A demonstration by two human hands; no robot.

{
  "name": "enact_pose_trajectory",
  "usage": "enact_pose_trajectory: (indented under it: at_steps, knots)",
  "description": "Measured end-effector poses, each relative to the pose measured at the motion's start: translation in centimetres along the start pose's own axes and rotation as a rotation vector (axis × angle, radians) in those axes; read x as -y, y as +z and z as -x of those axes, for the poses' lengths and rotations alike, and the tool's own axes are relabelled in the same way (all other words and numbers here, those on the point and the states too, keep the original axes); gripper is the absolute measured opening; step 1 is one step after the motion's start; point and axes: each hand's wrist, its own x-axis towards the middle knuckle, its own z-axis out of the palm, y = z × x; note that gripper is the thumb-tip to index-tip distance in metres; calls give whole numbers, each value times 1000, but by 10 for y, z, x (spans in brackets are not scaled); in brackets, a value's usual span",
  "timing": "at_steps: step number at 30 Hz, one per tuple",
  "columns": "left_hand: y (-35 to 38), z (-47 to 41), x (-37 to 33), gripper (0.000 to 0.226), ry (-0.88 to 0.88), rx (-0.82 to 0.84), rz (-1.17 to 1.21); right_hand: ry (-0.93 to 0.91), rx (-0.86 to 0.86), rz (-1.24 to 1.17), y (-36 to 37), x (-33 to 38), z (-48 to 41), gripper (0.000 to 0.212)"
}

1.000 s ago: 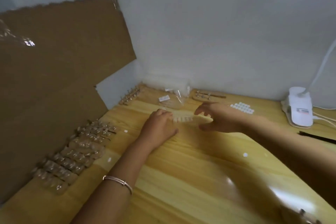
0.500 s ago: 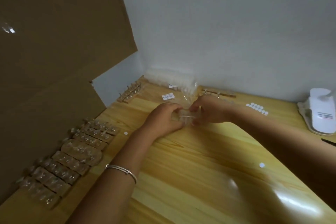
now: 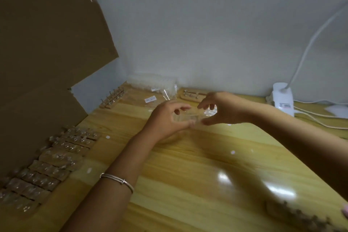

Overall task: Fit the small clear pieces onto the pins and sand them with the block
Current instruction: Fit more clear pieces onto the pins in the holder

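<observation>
My left hand and my right hand meet over the back middle of the wooden table. Between them they hold a small clear packet of pieces, each hand pinching one end with thumb and fingers. The packet is blurred and its contents are hard to make out. Several wooden pin strips carrying clear pieces lie in rows at the left edge. No sanding block can be made out.
A pin strip lies at the back left, another behind my hands, a third at the bottom right. A plastic bag, small white pieces, a lamp base with cables and a cardboard sheet stand around.
My hands, pressed close together on the clear packet half a second ago, have drawn slightly apart with it held between them. The view has tilted and shifted.
</observation>
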Motion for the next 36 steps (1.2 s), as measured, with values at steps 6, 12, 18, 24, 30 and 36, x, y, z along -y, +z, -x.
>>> enact_pose_trajectory:
  at_steps: [6, 12, 18, 24, 30, 36]
  knots:
    - [78, 12, -78, 36, 173, 197, 115, 154, -63, -21, -17, -47, 134, 50]
    - [126, 37, -111, 40, 305, 342, 29, 251, -73, -131, 14, -62, 217, 50]
    - [131, 47, -109, 41, 373, 287, -63, 220, -122, -128, 26, -66, 235, 34]
    - [132, 52, -113, 35, 470, 326, 1, 159, -184, -127, 29, -68, 237, 18]
    - [135, 54, -114, 24, 562, 369, 5, 156, -285, -180, 36, -71, 240, 14]
    - [134, 56, -114, 27, 566, 375, -1, 223, -394, -104, 44, -67, 238, 11]
